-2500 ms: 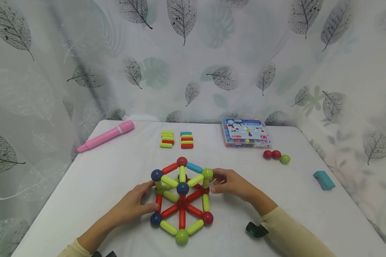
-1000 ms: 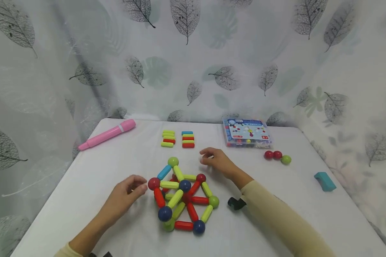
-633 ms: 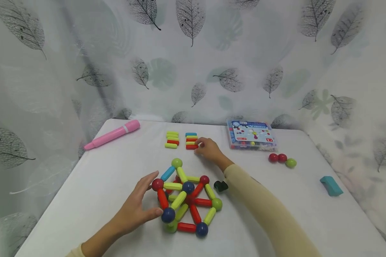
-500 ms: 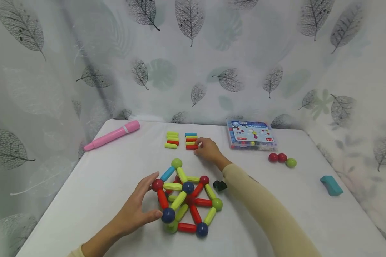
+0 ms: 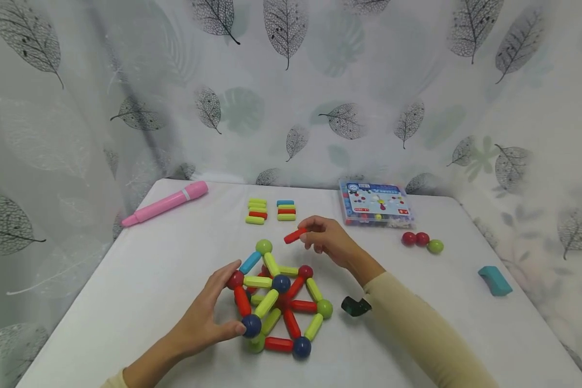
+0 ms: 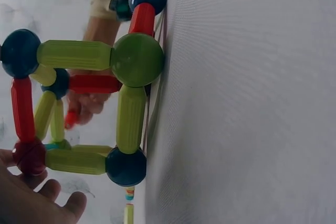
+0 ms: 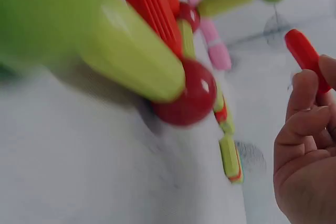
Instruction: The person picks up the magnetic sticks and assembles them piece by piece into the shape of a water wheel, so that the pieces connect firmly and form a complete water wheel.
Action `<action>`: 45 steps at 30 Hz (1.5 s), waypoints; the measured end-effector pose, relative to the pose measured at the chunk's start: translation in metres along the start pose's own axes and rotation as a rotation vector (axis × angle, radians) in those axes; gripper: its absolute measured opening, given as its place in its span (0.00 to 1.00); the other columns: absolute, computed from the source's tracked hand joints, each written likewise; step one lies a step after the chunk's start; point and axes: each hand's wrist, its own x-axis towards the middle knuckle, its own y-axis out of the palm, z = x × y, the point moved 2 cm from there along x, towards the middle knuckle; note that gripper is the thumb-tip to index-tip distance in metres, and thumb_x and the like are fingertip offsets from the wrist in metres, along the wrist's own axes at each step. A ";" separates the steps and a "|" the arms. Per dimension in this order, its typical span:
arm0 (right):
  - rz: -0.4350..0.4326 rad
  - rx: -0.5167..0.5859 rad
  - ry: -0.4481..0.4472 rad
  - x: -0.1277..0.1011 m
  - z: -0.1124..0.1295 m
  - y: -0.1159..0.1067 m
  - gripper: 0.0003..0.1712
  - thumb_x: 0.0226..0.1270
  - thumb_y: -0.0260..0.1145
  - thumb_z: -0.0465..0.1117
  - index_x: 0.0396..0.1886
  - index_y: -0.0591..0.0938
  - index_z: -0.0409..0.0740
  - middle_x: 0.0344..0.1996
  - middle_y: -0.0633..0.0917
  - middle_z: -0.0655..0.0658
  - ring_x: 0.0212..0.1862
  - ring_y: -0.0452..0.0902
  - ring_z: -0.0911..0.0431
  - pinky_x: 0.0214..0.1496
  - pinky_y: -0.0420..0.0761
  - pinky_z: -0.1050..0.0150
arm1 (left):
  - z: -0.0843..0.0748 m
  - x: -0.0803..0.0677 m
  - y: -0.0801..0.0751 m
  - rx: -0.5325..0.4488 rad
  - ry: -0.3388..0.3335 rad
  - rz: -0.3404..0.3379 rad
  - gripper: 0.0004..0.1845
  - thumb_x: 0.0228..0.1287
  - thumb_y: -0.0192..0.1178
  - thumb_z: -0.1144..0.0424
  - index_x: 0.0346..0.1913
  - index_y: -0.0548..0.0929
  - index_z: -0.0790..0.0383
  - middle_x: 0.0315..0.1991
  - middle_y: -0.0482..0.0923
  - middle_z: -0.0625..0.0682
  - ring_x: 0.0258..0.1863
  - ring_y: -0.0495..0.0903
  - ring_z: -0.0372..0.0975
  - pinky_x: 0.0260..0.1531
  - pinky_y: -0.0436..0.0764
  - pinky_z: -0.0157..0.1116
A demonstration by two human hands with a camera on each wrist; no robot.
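Observation:
A frame of magnetic sticks and balls [image 5: 291,324] stands on the white table, with yellow-green, red and blue sticks joining coloured balls. My left hand [image 5: 205,310] holds its left side, the thumb at a dark blue ball [image 5: 251,325] and the fingers at a red ball [image 5: 235,279]. Some fingertips are hidden behind the frame. Above the table, behind the frame, my right hand [image 5: 332,241] pinches a red magnetic stick [image 5: 295,235] by one end. In the right wrist view the red stick [image 7: 303,51] points away from the thumb and fingers.
Two groups of loose sticks, a left one [image 5: 257,210] and a right one [image 5: 286,210], lie farther back. A pink pen-shaped object [image 5: 167,203] is at back left. Toward the right are a clear parts box [image 5: 377,203], loose balls [image 5: 422,239] and a teal block [image 5: 496,281].
The frame was turned earlier, and my left hand has come back to its side. My right hand reached the right stick group, took a red stick and lifted it back toward the frame.

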 end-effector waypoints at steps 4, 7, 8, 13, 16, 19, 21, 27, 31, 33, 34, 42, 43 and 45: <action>0.103 0.196 0.024 -0.032 -0.005 0.009 0.15 0.69 0.67 0.40 0.53 0.81 0.43 0.42 0.84 0.41 0.34 0.73 0.53 0.30 0.72 0.67 | 0.000 0.000 -0.001 -0.004 0.015 -0.008 0.53 0.53 0.72 0.48 0.81 0.55 0.43 0.76 0.61 0.50 0.70 0.68 0.52 0.57 0.76 0.66; 0.162 0.248 0.045 -0.047 -0.010 0.018 0.11 0.70 0.66 0.39 0.51 0.81 0.47 0.42 0.85 0.49 0.35 0.74 0.56 0.29 0.71 0.69 | 0.001 0.000 0.000 0.003 0.022 -0.013 0.53 0.53 0.72 0.47 0.81 0.55 0.40 0.76 0.61 0.49 0.69 0.69 0.51 0.57 0.76 0.66; 0.171 0.255 0.048 -0.050 -0.012 0.020 0.11 0.70 0.66 0.39 0.51 0.82 0.48 0.42 0.85 0.49 0.35 0.73 0.57 0.28 0.71 0.69 | 0.001 0.000 0.000 0.006 0.025 -0.014 0.53 0.54 0.72 0.47 0.81 0.54 0.39 0.76 0.61 0.49 0.69 0.69 0.51 0.57 0.76 0.66; 0.186 0.248 0.034 -0.057 -0.015 0.024 0.13 0.69 0.66 0.39 0.52 0.81 0.46 0.41 0.83 0.49 0.31 0.70 0.57 0.27 0.70 0.69 | 0.002 -0.001 0.000 -0.003 0.039 -0.002 0.53 0.55 0.71 0.45 0.81 0.54 0.43 0.77 0.59 0.50 0.70 0.68 0.51 0.58 0.75 0.67; 0.206 0.225 0.025 -0.053 -0.017 0.020 0.17 0.70 0.64 0.41 0.56 0.80 0.43 0.44 0.83 0.48 0.36 0.73 0.55 0.30 0.73 0.69 | 0.002 -0.001 0.001 -0.021 0.032 0.006 0.53 0.55 0.71 0.46 0.81 0.55 0.44 0.77 0.59 0.51 0.70 0.68 0.51 0.58 0.74 0.67; 0.159 0.181 0.026 -0.034 -0.019 0.007 0.21 0.72 0.63 0.43 0.61 0.78 0.41 0.49 0.84 0.45 0.38 0.75 0.54 0.32 0.74 0.69 | 0.001 -0.001 0.001 -0.033 0.023 0.007 0.53 0.54 0.72 0.47 0.81 0.55 0.43 0.77 0.59 0.51 0.70 0.68 0.50 0.59 0.74 0.67; 0.084 0.085 0.026 -0.012 -0.019 -0.004 0.24 0.74 0.62 0.46 0.65 0.77 0.41 0.52 0.83 0.45 0.41 0.75 0.53 0.34 0.75 0.67 | 0.000 -0.002 0.000 -0.037 0.023 0.006 0.53 0.54 0.72 0.48 0.81 0.55 0.41 0.77 0.59 0.50 0.71 0.68 0.50 0.59 0.74 0.66; -0.099 -0.347 0.046 0.060 -0.016 -0.021 0.26 0.71 0.68 0.46 0.68 0.77 0.52 0.59 0.79 0.44 0.55 0.75 0.46 0.54 0.81 0.54 | 0.000 -0.001 -0.001 -0.044 0.017 0.019 0.53 0.54 0.72 0.48 0.81 0.55 0.42 0.78 0.58 0.48 0.72 0.66 0.49 0.59 0.75 0.65; -0.104 -0.582 0.072 0.088 -0.018 -0.015 0.26 0.68 0.70 0.45 0.66 0.79 0.54 0.60 0.76 0.42 0.59 0.73 0.46 0.62 0.79 0.49 | 0.001 -0.001 -0.001 -0.039 0.033 0.029 0.53 0.55 0.72 0.48 0.81 0.55 0.42 0.78 0.57 0.48 0.71 0.66 0.49 0.59 0.76 0.64; -0.124 -0.666 0.069 0.095 -0.020 -0.011 0.24 0.68 0.71 0.44 0.62 0.80 0.53 0.57 0.77 0.42 0.57 0.73 0.47 0.63 0.78 0.50 | 0.001 -0.001 -0.001 -0.041 0.037 0.030 0.53 0.55 0.72 0.49 0.81 0.55 0.43 0.78 0.58 0.49 0.71 0.67 0.49 0.59 0.77 0.63; -0.139 -0.691 0.066 0.097 -0.021 -0.009 0.22 0.67 0.71 0.44 0.60 0.81 0.51 0.55 0.77 0.42 0.56 0.73 0.47 0.62 0.79 0.50 | 0.000 -0.001 0.000 -0.044 0.032 0.032 0.52 0.55 0.72 0.49 0.81 0.55 0.42 0.78 0.57 0.48 0.71 0.67 0.48 0.59 0.77 0.63; -0.189 -0.766 0.036 0.099 -0.024 -0.003 0.14 0.67 0.71 0.42 0.50 0.81 0.45 0.46 0.81 0.43 0.49 0.74 0.48 0.59 0.80 0.54 | 0.000 -0.002 -0.002 -0.040 0.026 0.027 0.53 0.55 0.73 0.49 0.81 0.55 0.42 0.78 0.58 0.47 0.71 0.68 0.46 0.60 0.76 0.62; -0.178 -0.760 0.045 0.098 -0.025 -0.005 0.15 0.68 0.71 0.42 0.51 0.82 0.45 0.46 0.81 0.44 0.50 0.75 0.49 0.60 0.80 0.55 | 0.000 -0.002 -0.001 -0.038 0.027 0.024 0.53 0.55 0.73 0.49 0.81 0.55 0.42 0.78 0.58 0.48 0.71 0.68 0.47 0.60 0.76 0.62; -0.149 -0.727 0.052 0.092 -0.026 -0.009 0.17 0.69 0.69 0.44 0.56 0.83 0.46 0.49 0.82 0.45 0.51 0.75 0.50 0.59 0.80 0.55 | 0.000 -0.002 -0.001 -0.040 0.017 0.020 0.52 0.55 0.72 0.48 0.81 0.56 0.42 0.78 0.58 0.47 0.70 0.68 0.46 0.60 0.77 0.61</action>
